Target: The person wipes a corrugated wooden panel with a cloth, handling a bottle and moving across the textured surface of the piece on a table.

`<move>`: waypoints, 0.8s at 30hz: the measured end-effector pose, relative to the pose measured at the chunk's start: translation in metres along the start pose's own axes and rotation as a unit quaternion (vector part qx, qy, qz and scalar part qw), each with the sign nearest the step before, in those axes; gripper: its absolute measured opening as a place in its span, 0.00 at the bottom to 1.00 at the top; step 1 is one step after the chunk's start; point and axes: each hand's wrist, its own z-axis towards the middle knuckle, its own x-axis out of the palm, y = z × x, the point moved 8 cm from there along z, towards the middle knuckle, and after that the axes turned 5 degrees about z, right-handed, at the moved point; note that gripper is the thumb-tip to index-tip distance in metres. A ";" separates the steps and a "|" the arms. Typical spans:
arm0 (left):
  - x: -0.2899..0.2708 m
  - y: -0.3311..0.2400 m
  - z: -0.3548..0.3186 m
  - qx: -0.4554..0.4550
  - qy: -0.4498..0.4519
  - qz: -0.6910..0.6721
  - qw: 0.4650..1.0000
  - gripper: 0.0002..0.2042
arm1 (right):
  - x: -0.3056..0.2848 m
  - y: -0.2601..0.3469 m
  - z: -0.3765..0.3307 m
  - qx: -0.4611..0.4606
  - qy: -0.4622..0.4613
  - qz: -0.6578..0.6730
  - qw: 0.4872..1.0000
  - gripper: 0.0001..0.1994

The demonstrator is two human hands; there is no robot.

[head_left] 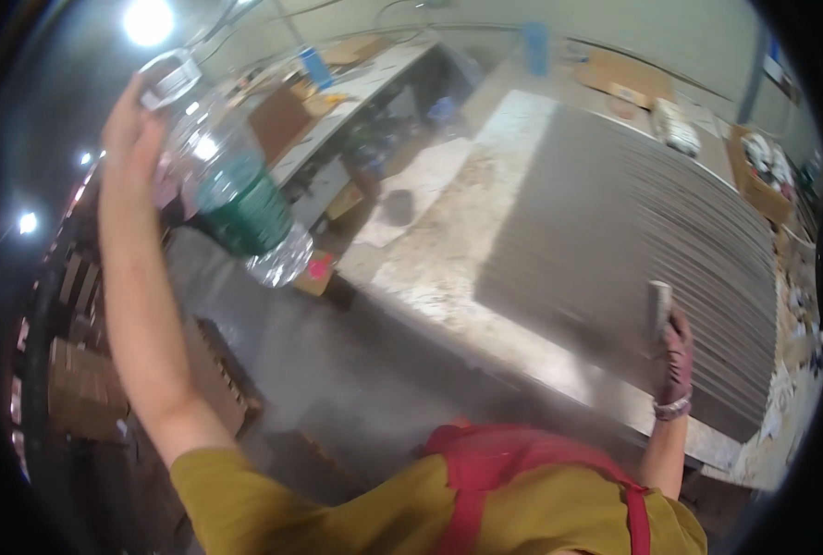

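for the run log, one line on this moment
left hand: holds clear plastic bottle with green label raised | right hand: gloved, grips pale block on grey ribbed panel

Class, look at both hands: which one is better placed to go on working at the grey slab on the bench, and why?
Probably the right hand: it holds a pale block at the grey slab. The left hand is raised away from the bench, holding a clear bottle.
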 end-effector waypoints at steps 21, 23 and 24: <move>0.028 0.230 0.324 0.071 -0.045 0.120 0.989 0.10 | 0.076 -0.012 0.016 -0.031 -0.219 -0.001 0.975 0.25; 0.065 0.270 0.344 0.061 -0.047 0.087 0.993 0.10 | 0.082 -0.019 0.010 -0.021 -0.240 -0.003 0.971 0.26; 0.081 0.285 0.357 0.053 -0.051 0.057 0.996 0.10 | 0.086 -0.022 0.007 -0.011 -0.250 0.002 0.968 0.26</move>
